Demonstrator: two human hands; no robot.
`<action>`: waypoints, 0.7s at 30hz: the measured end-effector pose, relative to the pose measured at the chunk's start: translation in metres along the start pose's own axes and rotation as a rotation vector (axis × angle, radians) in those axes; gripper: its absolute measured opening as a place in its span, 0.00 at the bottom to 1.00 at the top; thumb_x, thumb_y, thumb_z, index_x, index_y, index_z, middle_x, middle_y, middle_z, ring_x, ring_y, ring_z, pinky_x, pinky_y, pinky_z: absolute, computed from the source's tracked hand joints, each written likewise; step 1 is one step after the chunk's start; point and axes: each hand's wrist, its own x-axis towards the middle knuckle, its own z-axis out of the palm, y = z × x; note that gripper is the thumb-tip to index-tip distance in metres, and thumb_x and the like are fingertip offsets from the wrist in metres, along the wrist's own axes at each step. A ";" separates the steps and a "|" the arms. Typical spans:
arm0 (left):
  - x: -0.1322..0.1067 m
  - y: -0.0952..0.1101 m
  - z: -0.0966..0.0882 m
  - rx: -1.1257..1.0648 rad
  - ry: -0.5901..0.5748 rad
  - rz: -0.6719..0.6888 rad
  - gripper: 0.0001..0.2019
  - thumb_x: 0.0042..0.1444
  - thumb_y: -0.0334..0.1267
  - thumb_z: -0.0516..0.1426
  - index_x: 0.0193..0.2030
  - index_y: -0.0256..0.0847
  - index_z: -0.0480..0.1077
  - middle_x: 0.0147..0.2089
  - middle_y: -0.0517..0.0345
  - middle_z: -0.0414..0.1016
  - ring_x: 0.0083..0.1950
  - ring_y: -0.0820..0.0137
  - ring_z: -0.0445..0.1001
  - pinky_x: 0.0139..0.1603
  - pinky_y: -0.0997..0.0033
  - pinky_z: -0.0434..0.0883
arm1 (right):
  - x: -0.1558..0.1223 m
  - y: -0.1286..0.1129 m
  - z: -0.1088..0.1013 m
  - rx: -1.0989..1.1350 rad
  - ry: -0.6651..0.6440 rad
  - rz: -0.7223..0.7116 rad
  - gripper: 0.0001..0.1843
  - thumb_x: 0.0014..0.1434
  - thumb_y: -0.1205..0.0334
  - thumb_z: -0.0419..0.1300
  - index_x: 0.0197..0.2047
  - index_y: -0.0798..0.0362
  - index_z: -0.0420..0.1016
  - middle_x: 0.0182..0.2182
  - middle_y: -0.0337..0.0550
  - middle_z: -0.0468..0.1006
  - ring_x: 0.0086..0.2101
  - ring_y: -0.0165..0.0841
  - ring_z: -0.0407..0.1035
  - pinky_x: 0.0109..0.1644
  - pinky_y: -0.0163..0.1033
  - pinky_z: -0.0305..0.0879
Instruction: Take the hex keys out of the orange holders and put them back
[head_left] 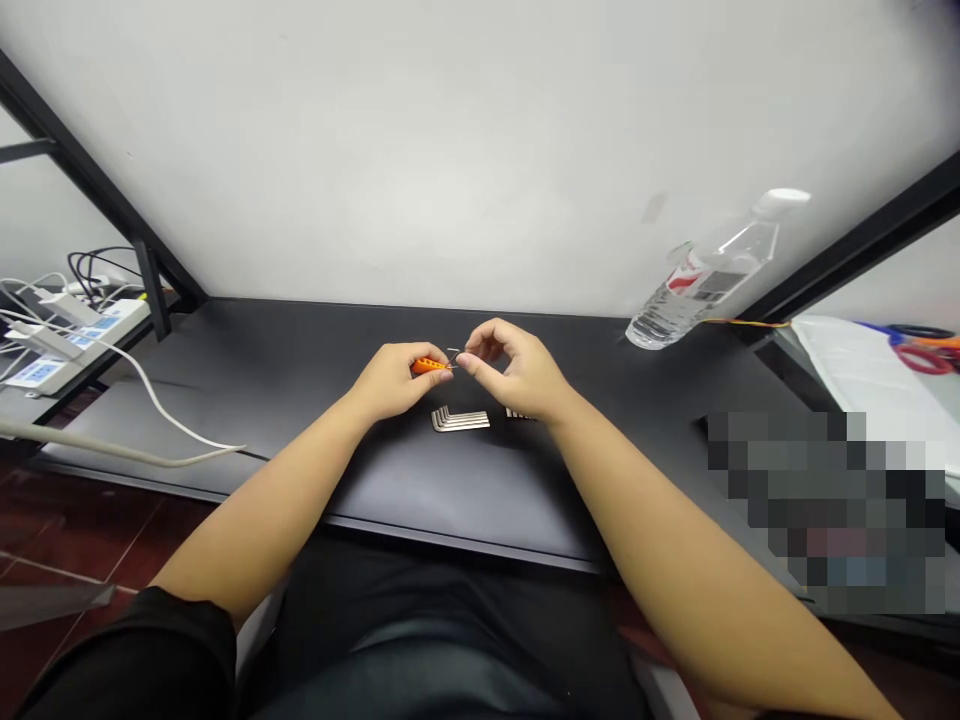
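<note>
My left hand (394, 380) is closed around a small orange holder (429, 366) above the black table (300, 400). My right hand (514, 370) pinches a thin metal hex key (454, 354) whose end meets the orange holder. Under my hands, several silver L-shaped hex keys (459, 419) lie side by side on the table. A few more metal pieces (517, 413) show just beneath my right hand, partly hidden by it.
A clear plastic water bottle (705, 275) stands at the back right by the white wall. Power strips with cables (56, 335) sit at the left, with a white cable (161, 410) running across the table's corner. Scissors (922, 350) lie on white sheet far right.
</note>
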 end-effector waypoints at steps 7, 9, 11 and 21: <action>0.007 -0.017 0.001 -0.362 0.118 -0.170 0.19 0.54 0.54 0.64 0.42 0.40 0.78 0.44 0.51 0.82 0.44 0.63 0.79 0.49 0.65 0.73 | -0.001 0.005 -0.006 -0.235 -0.597 0.097 0.21 0.51 0.41 0.69 0.38 0.50 0.78 0.38 0.44 0.79 0.36 0.36 0.71 0.37 0.39 0.64; 0.007 -0.018 0.001 -0.399 0.124 -0.189 0.19 0.52 0.54 0.66 0.42 0.40 0.78 0.45 0.51 0.82 0.44 0.63 0.79 0.49 0.65 0.73 | -0.002 0.006 -0.003 -0.310 -0.682 0.133 0.21 0.49 0.43 0.71 0.40 0.49 0.79 0.40 0.45 0.79 0.37 0.37 0.72 0.37 0.39 0.64; 0.007 -0.017 0.001 -0.403 0.115 -0.198 0.20 0.52 0.54 0.66 0.42 0.41 0.78 0.45 0.51 0.82 0.44 0.64 0.78 0.50 0.65 0.72 | -0.002 0.005 0.000 -0.363 -0.714 0.170 0.19 0.50 0.44 0.70 0.40 0.48 0.79 0.41 0.44 0.79 0.37 0.37 0.72 0.37 0.39 0.63; 0.006 -0.015 0.001 -0.283 0.068 -0.202 0.18 0.52 0.53 0.65 0.41 0.41 0.79 0.46 0.52 0.83 0.44 0.63 0.78 0.50 0.65 0.72 | -0.003 -0.002 -0.002 -0.360 -0.783 0.129 0.09 0.57 0.53 0.65 0.35 0.49 0.76 0.37 0.43 0.78 0.34 0.35 0.71 0.35 0.38 0.62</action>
